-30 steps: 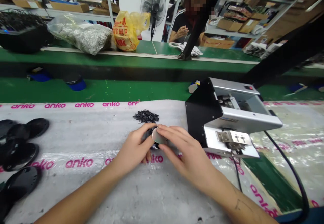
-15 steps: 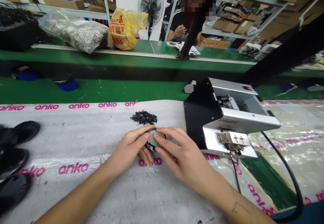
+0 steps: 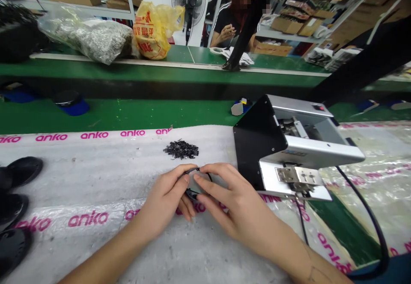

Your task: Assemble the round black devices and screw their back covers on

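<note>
We grip the black-rimmed piece [image 3: 193,184] between both hands; our left hand [image 3: 165,196] clasps its left side, thumb on the pale face; our right hand [image 3: 236,194] holds its right side; black bits [image 3: 181,149] lie just beyond our fingertips.

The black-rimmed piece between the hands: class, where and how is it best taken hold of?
Probably by its black rim, left hand from the left, right hand from the right. The pale face looks flat, offering little to pinch, while the rim gives opposite edges to hold. Much is hidden, so its full outline is uncertain.
</note>
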A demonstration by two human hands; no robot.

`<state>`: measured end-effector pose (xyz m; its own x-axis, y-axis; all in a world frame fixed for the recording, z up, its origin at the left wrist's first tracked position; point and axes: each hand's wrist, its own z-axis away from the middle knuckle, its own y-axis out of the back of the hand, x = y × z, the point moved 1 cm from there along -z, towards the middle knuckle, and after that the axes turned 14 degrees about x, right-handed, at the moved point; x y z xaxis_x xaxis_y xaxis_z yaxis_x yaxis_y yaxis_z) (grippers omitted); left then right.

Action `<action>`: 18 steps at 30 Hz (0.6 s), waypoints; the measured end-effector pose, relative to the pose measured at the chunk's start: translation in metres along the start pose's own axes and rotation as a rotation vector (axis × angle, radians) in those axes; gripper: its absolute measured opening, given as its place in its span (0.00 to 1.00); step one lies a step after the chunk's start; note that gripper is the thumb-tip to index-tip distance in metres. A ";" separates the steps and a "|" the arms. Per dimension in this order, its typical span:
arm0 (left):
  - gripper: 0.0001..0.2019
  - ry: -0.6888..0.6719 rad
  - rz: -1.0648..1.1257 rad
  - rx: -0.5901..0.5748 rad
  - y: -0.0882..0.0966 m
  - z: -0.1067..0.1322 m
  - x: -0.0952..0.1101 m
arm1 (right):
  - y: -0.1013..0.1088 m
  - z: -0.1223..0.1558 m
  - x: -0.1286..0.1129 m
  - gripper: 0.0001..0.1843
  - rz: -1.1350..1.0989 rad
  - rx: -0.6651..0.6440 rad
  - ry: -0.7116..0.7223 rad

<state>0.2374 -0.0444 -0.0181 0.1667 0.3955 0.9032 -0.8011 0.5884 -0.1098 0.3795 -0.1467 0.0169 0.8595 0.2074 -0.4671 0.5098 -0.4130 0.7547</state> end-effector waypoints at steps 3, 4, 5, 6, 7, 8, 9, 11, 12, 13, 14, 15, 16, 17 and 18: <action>0.20 -0.007 -0.007 0.015 -0.001 0.001 -0.001 | -0.001 0.000 -0.001 0.16 -0.003 0.019 0.005; 0.20 -0.006 -0.007 0.011 -0.001 0.001 -0.001 | -0.002 0.000 0.000 0.16 -0.004 0.042 0.011; 0.20 -0.002 -0.006 0.007 -0.001 0.001 -0.001 | -0.002 0.000 0.000 0.15 -0.005 0.066 0.014; 0.20 0.003 -0.004 0.001 -0.001 0.000 -0.002 | -0.003 0.000 0.000 0.14 -0.006 0.086 0.014; 0.19 0.005 -0.004 -0.001 -0.001 0.000 -0.002 | -0.004 0.000 0.001 0.14 -0.010 0.099 0.008; 0.19 0.003 -0.007 -0.002 -0.002 -0.001 -0.002 | -0.004 0.000 0.001 0.14 -0.017 0.105 -0.001; 0.19 0.000 -0.011 -0.004 -0.002 -0.001 -0.002 | -0.004 0.000 0.002 0.14 -0.028 0.105 -0.013; 0.19 -0.004 -0.020 -0.007 -0.002 -0.002 -0.002 | -0.005 0.000 0.002 0.15 -0.053 0.095 -0.028; 0.19 -0.003 -0.023 -0.009 -0.002 -0.002 -0.002 | -0.005 0.000 0.003 0.14 -0.065 0.087 -0.029; 0.20 -0.001 -0.025 -0.011 -0.002 -0.002 -0.002 | -0.005 0.000 0.003 0.14 -0.072 0.083 -0.028; 0.20 0.001 -0.028 -0.010 -0.002 -0.002 -0.002 | -0.005 0.000 0.003 0.14 -0.075 0.084 -0.028; 0.20 0.000 -0.032 -0.009 -0.001 -0.003 -0.002 | -0.005 0.000 0.003 0.13 -0.076 0.085 -0.030; 0.20 -0.004 -0.039 -0.004 -0.001 -0.003 -0.002 | -0.005 -0.001 0.004 0.13 -0.077 0.086 -0.036; 0.20 -0.009 -0.045 0.003 -0.001 -0.003 -0.002 | -0.005 -0.002 0.004 0.13 -0.079 0.087 -0.047; 0.20 -0.014 -0.049 0.010 -0.002 -0.004 -0.002 | -0.005 -0.003 0.004 0.13 -0.083 0.086 -0.064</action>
<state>0.2406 -0.0433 -0.0208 0.1981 0.3564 0.9131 -0.7977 0.6000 -0.0612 0.3808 -0.1418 0.0128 0.8088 0.1885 -0.5571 0.5721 -0.4722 0.6707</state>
